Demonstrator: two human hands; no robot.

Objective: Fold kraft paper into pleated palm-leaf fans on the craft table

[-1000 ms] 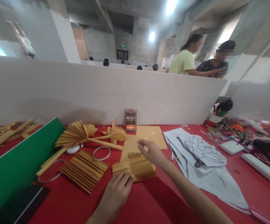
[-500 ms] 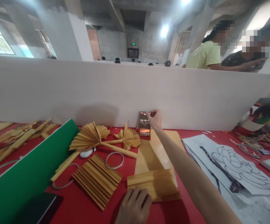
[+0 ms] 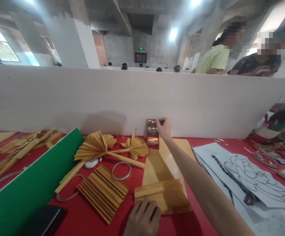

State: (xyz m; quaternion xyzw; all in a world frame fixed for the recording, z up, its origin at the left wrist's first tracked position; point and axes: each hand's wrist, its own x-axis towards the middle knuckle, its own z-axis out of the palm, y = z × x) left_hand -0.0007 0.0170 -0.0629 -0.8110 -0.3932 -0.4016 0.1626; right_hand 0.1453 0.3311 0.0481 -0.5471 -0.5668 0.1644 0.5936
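Note:
My right hand [image 3: 164,127] reaches up to the phone [image 3: 152,133], which leans upright on the white partition. Its fingers are pinched at the phone's upper right edge. A timer-like display shows on the screen, partly blurred. My left hand [image 3: 142,217] has curled fingers over the lower left corner of a partly pleated yellow paper [image 3: 162,193], pressing its folds; the thumb is not clear to see. Left of it lies a fully pleated paper [image 3: 103,193]. Behind are paper fans on rolled stems [image 3: 126,159] and a wire coil [image 3: 121,171].
A green board [image 3: 39,170] slants across the left, with a dark flat object [image 3: 44,219] beneath. Drawing sheets [image 3: 245,173] lie at right, near a cluttered heap [image 3: 272,154]. The white partition [image 3: 83,98] closes off the back; two people [image 3: 213,59] are beyond it.
My right hand's fingers have drawn slightly off the phone's screen toward its right edge. The left hand stays on the paper. The view has tilted up slightly.

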